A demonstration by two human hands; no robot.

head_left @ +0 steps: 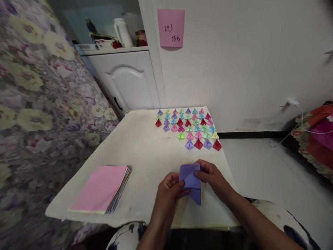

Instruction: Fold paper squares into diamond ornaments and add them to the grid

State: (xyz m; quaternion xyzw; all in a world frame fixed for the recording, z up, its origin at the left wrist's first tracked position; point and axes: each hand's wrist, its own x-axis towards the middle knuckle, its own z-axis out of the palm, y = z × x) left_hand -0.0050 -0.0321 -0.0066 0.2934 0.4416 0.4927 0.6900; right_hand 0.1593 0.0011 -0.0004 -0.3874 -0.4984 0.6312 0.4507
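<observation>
A partly folded purple paper [191,180] is held over the near edge of the white table [145,146]. My left hand [169,191] pinches its left side, fingers closed on the paper. My right hand [212,175] grips its right edge from the other side. Several small folded paper shapes [188,127] in red, pink, green, blue and purple lie in rows at the far right of the table.
A stack of coloured paper sheets [102,189] with a pink one on top lies at the near left. A flowered cloth [39,104] hangs at the left. A white cabinet [127,80] and a pink note [171,27] on the wall stand behind.
</observation>
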